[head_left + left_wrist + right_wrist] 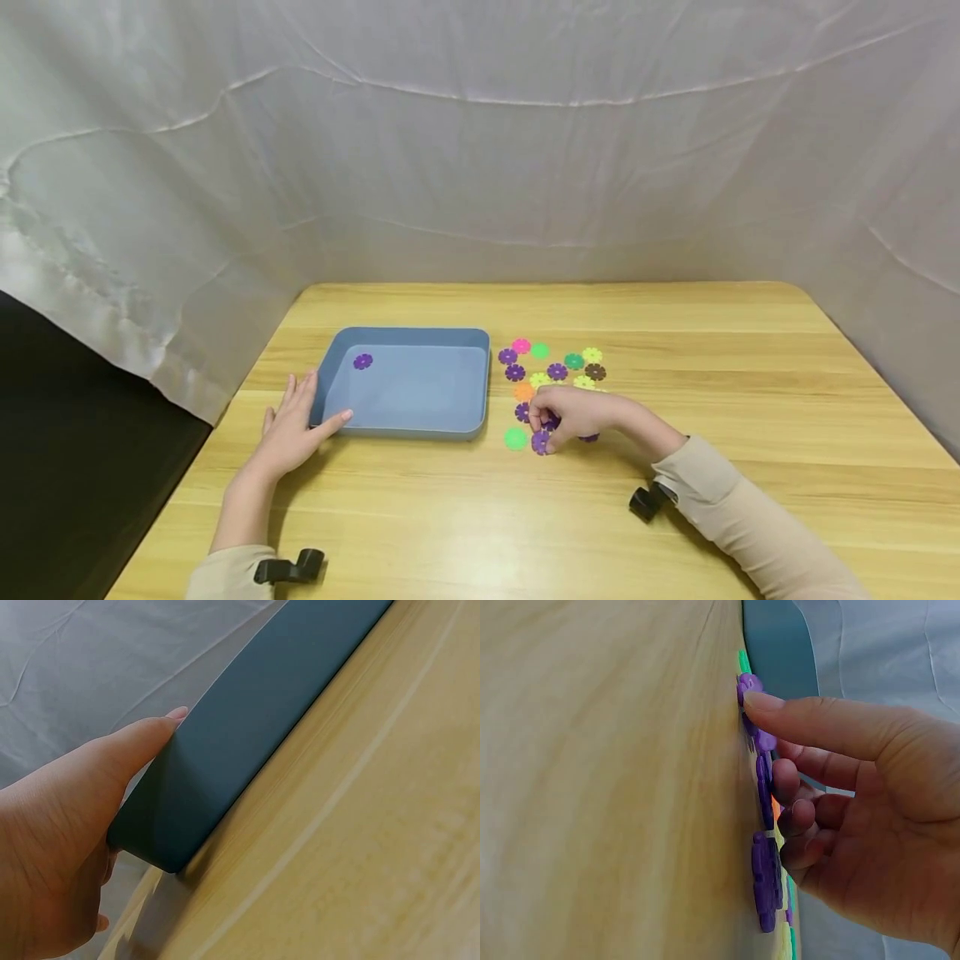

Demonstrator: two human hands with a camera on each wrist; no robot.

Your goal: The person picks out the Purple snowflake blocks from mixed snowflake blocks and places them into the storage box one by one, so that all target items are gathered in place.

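Right grip [564, 419] curled onto purple discs [542, 440], green disc [515, 438] alongside, tray [405, 430] left.

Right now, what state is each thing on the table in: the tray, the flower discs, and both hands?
Blue tray: upright on the table, holding one purple disc.
Loose flower discs: lying flat in a cluster right of the tray.
Left hand: fingers straight, resting against the tray's near-left corner.
Right hand: fingers curled over the cluster, fingertips on a purple disc at its near edge; a grip cannot be confirmed.
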